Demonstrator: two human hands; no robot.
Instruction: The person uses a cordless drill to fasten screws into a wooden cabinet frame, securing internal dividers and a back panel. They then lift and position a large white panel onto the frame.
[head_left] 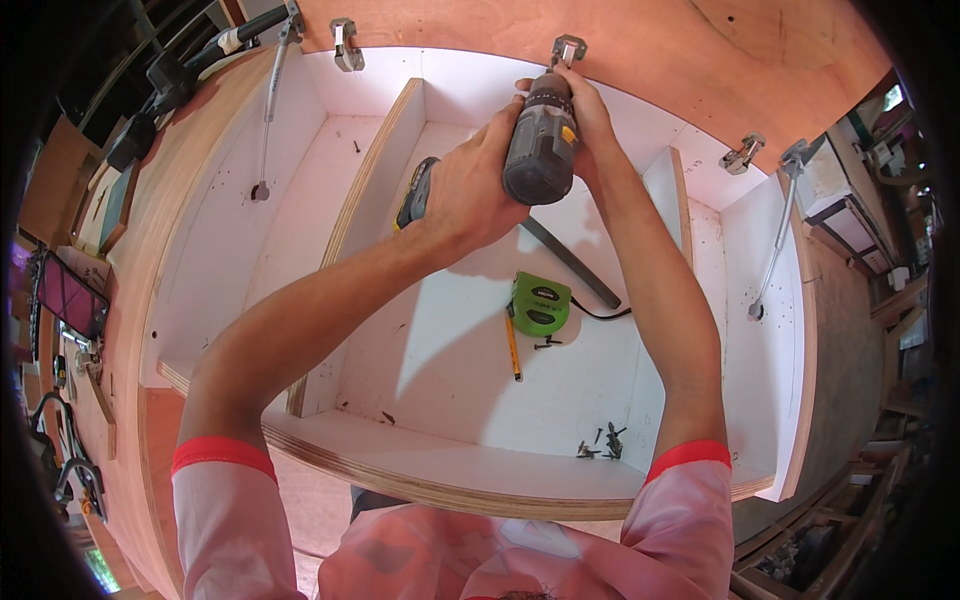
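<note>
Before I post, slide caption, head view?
Left hand grips drill; right hand near middle hinge; green tape measure inside white cabinet.

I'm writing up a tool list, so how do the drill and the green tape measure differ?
The drill is held in the left hand, while the tape measure rests on the white panel. The drill is mostly grey and black with a small yellow part; the tape measure is mostly bright green. The drill has a long, barrel-like body, whereas the tape measure is squat and rounded. Both have black parts.
</note>
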